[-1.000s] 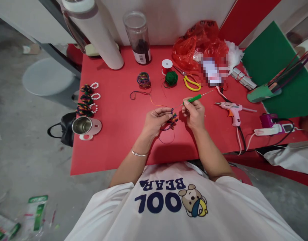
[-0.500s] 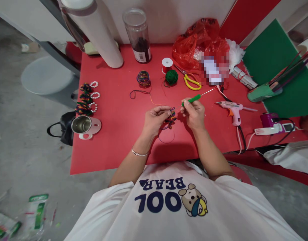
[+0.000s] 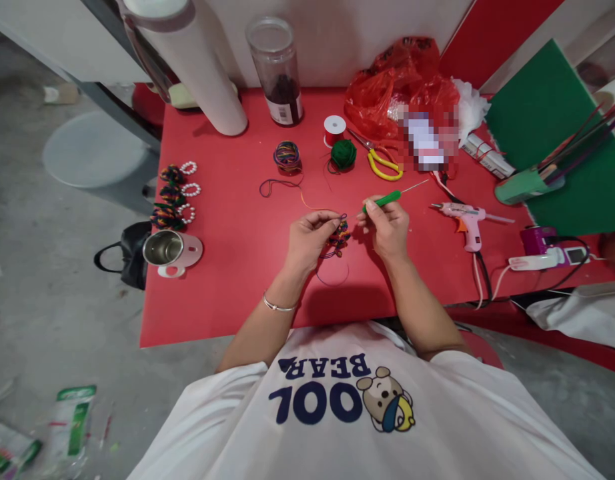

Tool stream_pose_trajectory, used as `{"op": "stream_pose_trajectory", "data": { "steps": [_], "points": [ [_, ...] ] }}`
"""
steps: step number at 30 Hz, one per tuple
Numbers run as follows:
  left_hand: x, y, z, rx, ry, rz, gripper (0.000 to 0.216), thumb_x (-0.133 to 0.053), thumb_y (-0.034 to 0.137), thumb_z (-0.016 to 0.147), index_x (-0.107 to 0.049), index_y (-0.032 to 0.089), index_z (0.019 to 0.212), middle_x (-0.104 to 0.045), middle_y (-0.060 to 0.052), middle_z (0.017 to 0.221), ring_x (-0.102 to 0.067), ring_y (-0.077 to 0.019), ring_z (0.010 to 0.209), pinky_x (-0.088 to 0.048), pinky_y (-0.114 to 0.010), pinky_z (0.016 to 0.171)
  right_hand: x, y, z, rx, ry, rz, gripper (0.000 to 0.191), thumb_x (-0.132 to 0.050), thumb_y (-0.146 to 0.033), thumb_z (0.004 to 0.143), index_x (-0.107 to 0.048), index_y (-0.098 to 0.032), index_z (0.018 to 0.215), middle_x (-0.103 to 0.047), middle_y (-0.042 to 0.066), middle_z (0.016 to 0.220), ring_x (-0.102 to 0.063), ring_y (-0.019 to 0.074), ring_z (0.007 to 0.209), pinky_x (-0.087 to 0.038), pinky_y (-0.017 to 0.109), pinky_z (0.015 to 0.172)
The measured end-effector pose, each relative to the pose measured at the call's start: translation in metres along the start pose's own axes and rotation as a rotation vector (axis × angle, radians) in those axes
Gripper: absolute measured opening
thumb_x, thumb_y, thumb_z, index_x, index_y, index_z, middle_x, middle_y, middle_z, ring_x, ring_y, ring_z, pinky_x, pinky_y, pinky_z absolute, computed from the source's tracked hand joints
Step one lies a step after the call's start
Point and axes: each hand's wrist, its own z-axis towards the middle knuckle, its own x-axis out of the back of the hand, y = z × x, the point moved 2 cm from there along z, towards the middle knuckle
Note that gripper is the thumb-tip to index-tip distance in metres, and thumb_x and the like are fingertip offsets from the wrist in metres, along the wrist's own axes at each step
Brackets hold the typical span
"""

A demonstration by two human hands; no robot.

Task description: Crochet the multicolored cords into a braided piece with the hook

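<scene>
My left hand is closed, pinching a small multicoloured crochet piece just above the red table. My right hand is closed round a green-handled crochet hook, whose metal tip points toward the piece and whose other end sticks out to the upper right. A thin strand of yarn runs from the piece up to the multicoloured yarn ball. A loop of dark thread lies under my hands.
Farther back stand a green yarn ball, a red thread spool, yellow scissors, a jar and a red plastic bag. A glue gun lies right. Finished pieces with pearl rings and a steel mug sit left.
Both hands have edged slightly toward each other and the crochet piece has shifted a little left and up. Nothing else on the table has moved.
</scene>
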Motion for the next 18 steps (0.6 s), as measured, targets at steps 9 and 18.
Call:
{"op": "stream_pose_trajectory", "data": {
  "steps": [9,18],
  "points": [
    [0.0057,-0.0023,0.0006,-0.144,0.043,0.080,0.009,-0.085,0.018,0.072,-0.080,0.017,0.080,-0.074,-0.003,0.073,-0.068,-0.0118,0.065,-0.057,-0.022,0.062,-0.0037,-0.0013,-0.0017,-0.011,-0.298,-0.221,0.028,-0.078,-0.053,0.086,-0.075,-0.025,0.089,-0.064,-0.001,0.078,-0.060,0.0127,0.070,-0.054,0.027,0.066],
    [0.0049,-0.0014,0.0018,-0.199,0.065,0.135,0.012,-0.088,0.020,0.074,-0.077,0.019,0.077,-0.074,-0.001,0.075,-0.065,-0.0107,0.065,-0.055,-0.021,0.063,-0.0041,-0.0063,-0.0009,0.120,-0.335,-0.367,0.014,-0.086,-0.042,0.080,-0.083,-0.029,0.086,-0.073,0.002,0.087,-0.065,0.0186,0.083,-0.055,0.037,0.085]
  ]
}}
